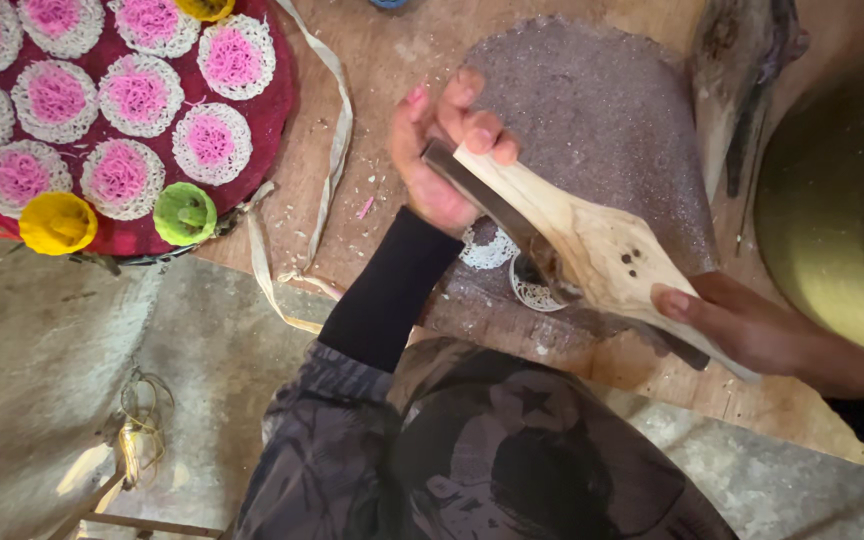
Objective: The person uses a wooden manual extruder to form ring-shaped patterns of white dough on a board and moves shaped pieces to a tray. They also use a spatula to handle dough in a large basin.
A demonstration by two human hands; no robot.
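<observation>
The bare strip of the plywood board [392, 70] between the round dark-red mat with pink and white crocheted circles [272, 120] and the grey glittery sheet [602, 110] lies open, crossed only by a loose pale fabric strip [337, 130]. To the right, the passage is narrow: a rough upright slab of wood [727, 90] and a large olive-green rounded drum [832, 190] stand close together. The pale carved wooden piece [592, 240] and the forearm in a black sleeve [392, 290] block the middle. The grey concrete floor [42, 350] at lower left is open.
</observation>
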